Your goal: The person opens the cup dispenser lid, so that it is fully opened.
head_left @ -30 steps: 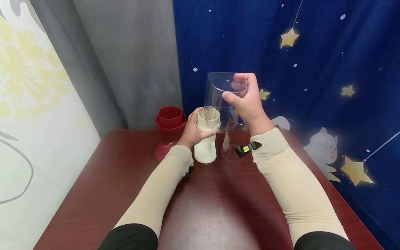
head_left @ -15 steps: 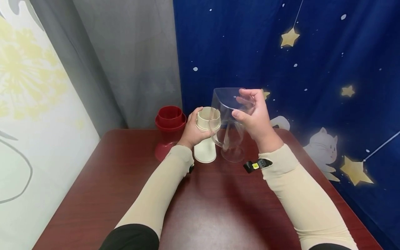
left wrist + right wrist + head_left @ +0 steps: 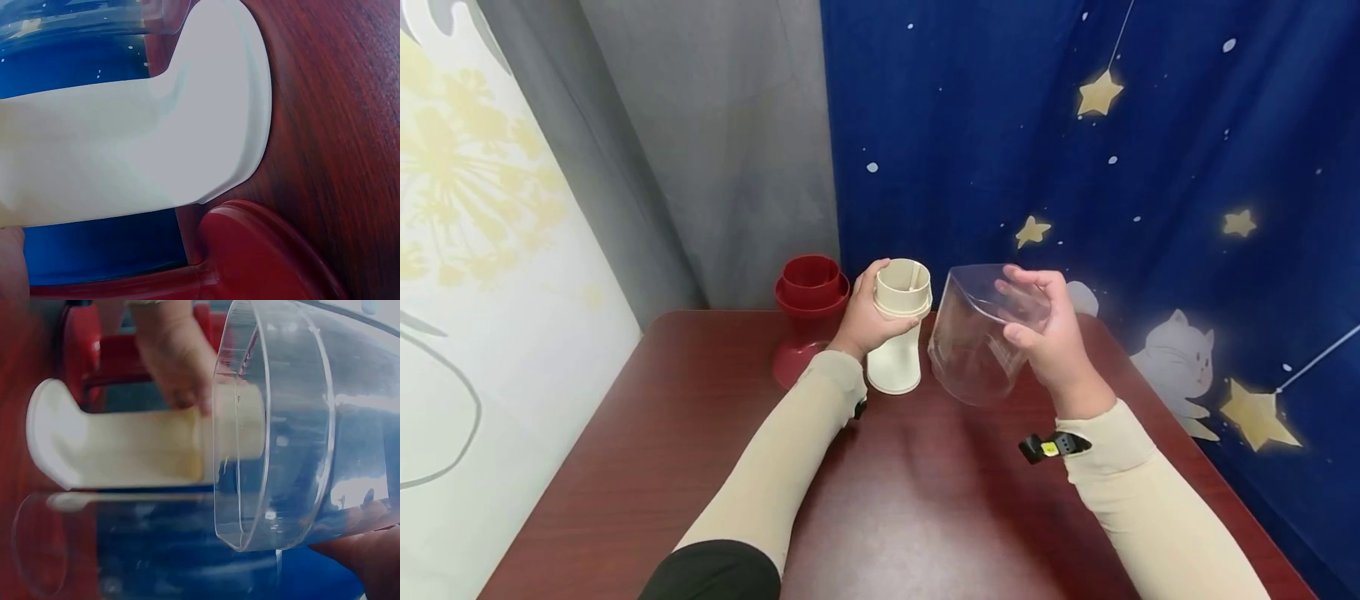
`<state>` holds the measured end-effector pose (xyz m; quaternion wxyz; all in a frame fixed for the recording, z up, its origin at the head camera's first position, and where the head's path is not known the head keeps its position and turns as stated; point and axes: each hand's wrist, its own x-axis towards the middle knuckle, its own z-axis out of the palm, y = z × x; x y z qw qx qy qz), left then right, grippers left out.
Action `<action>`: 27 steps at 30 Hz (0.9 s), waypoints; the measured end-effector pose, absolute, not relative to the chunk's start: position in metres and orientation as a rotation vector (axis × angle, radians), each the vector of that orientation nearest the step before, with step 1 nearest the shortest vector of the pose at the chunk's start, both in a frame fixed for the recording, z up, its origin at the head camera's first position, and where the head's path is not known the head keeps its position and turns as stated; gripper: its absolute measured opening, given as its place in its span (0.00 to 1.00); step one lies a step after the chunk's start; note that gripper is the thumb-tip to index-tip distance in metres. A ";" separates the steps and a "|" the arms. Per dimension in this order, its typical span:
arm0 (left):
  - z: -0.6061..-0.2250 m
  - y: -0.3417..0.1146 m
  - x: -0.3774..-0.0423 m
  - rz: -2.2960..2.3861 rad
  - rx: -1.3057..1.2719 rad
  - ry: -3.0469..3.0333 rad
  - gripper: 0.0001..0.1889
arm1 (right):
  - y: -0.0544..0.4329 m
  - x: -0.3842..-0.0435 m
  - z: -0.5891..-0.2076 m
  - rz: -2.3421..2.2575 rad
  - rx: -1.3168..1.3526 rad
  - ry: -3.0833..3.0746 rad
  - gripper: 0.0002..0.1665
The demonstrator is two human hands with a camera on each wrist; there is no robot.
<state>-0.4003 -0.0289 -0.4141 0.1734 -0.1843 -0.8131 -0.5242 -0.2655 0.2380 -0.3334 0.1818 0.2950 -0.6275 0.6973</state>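
Note:
My left hand (image 3: 863, 321) grips the ringed neck of a cream plastic stand (image 3: 893, 367), which stands upright on the table with a round open top. In the left wrist view its curved foot rests on the wood. To the right, my right hand (image 3: 1051, 329) holds a clear plastic container (image 3: 973, 350) by its upper rim, thumb outside and fingers over the edge. The container is tilted and apart from the cream stand. A clear tube-like stand (image 3: 56, 544) shows beyond it in the right wrist view; in the head view the container overlaps it.
A red stand (image 3: 808, 304) of like shape is left of my left hand. The dark red wooden table (image 3: 880, 517) ends at grey and blue curtains (image 3: 1000, 125). A white patterned wall (image 3: 497, 333) borders the left side.
My right hand has lifted the clear container away from the cream stand's top, moving right and downward. The left hand keeps its grip on the cream stand, in the same place.

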 end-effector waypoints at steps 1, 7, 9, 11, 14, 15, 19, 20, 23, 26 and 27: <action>-0.414 -0.029 -0.400 -1.493 -0.522 -2.306 0.59 | 0.242 -0.265 -0.337 1.967 0.830 -1.774 0.33; -0.413 -0.030 -0.397 -1.514 -0.510 -2.311 0.59 | 0.264 -0.262 -0.358 1.901 0.737 -1.847 0.34; -0.413 -0.029 -0.396 -1.512 -0.507 -2.312 0.59 | 0.270 -0.262 -0.363 1.866 0.712 -1.875 0.35; -0.413 -0.029 -0.396 -1.514 -0.511 -2.308 0.59 | 0.277 -0.263 -0.368 1.849 0.704 -1.883 0.36; -0.414 -0.028 -0.397 -1.515 -0.517 -2.300 0.59 | 0.286 -0.264 -0.377 1.850 0.714 -1.870 0.36; -0.414 -0.028 -0.397 -1.516 -0.520 -2.299 0.59 | 0.289 -0.265 -0.380 1.847 0.712 -1.867 0.37; -0.415 -0.029 -0.398 -1.511 -0.516 -2.301 0.59 | 0.302 -0.267 -0.390 1.803 0.684 -1.896 0.38; -0.415 -0.029 -0.398 -1.510 -0.513 -2.303 0.59 | 0.305 -0.267 -0.392 1.793 0.673 -1.907 0.38; -0.416 -0.029 -0.398 -1.505 -0.514 -2.304 0.59 | 0.313 -0.269 -0.398 1.771 0.633 -1.931 0.38; -0.415 -0.030 -0.398 -1.500 -0.524 -2.302 0.59 | 0.321 -0.272 -0.402 1.741 0.571 -1.964 0.38; -0.415 -0.030 -0.398 -1.498 -0.525 -2.303 0.59 | 0.324 -0.274 -0.404 1.719 0.540 -1.984 0.38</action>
